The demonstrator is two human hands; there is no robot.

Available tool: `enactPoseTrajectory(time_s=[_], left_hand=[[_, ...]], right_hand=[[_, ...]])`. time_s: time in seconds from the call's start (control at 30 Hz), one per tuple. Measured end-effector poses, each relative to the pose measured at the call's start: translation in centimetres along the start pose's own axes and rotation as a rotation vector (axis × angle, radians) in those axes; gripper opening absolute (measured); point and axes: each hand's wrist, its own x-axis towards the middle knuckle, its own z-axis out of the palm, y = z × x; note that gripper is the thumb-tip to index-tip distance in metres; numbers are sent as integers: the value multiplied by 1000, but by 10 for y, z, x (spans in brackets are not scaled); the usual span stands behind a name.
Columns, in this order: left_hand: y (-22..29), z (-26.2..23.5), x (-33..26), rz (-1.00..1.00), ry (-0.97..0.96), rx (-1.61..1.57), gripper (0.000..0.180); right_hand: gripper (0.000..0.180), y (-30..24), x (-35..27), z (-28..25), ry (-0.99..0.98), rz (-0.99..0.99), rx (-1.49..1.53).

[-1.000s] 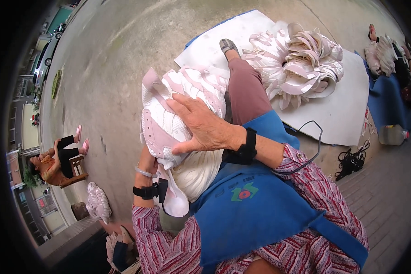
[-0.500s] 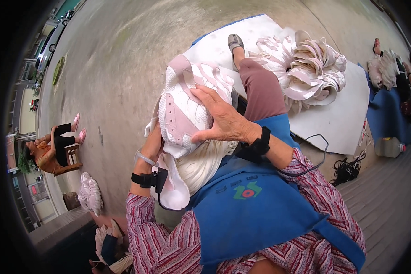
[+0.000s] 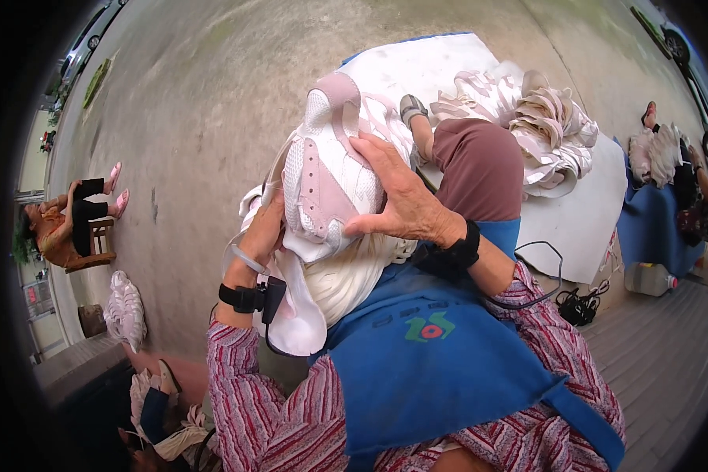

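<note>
A white and pale pink shoe upper (image 3: 326, 181) rests on my lap over a stack of similar white pieces (image 3: 354, 279). My right hand (image 3: 397, 200) lies on top of it with fingers curled over its right side. From the left, my left hand (image 3: 261, 232) grips its edge, partly hidden under the material. Both wrists wear black bands. A blue apron (image 3: 440, 354) covers my lap.
A pile of pink and white shoe uppers (image 3: 527, 126) lies on a white sheet (image 3: 582, 220) ahead. A person sits on a small stool (image 3: 94, 236) at the left. Another person sits at the far right by a plastic jug (image 3: 649, 279). A small pile of uppers (image 3: 124, 308) lies at lower left.
Both hands have lifted and turned the shoe upper, raising it higher over my lap. My right hand has slid from its middle onto its right side.
</note>
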Motion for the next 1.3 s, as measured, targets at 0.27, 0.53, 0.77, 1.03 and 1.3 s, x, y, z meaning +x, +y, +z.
enactPoseTrajectory(time_s=[0.27, 0.53, 0.77, 1.03, 1.3], left_hand=[[2, 1, 0, -13, -13, 106, 64], [46, 35, -21, -28, -72, 372, 69], [78, 49, -33, -10, -49, 560, 75], [70, 36, -34, -2, -195, 547, 74], [66, 25, -38, 153, -209, 533, 66]], right_hand=[[110, 1, -7, -1, 34, -21, -5], [109, -12, -12, -13, 97, 105, -163], [104, -4, -2, -11, 92, 149, -201], [89, 8, 19, -12, -61, 98, -114], [80, 3, 32, -31, -77, 283, 2]])
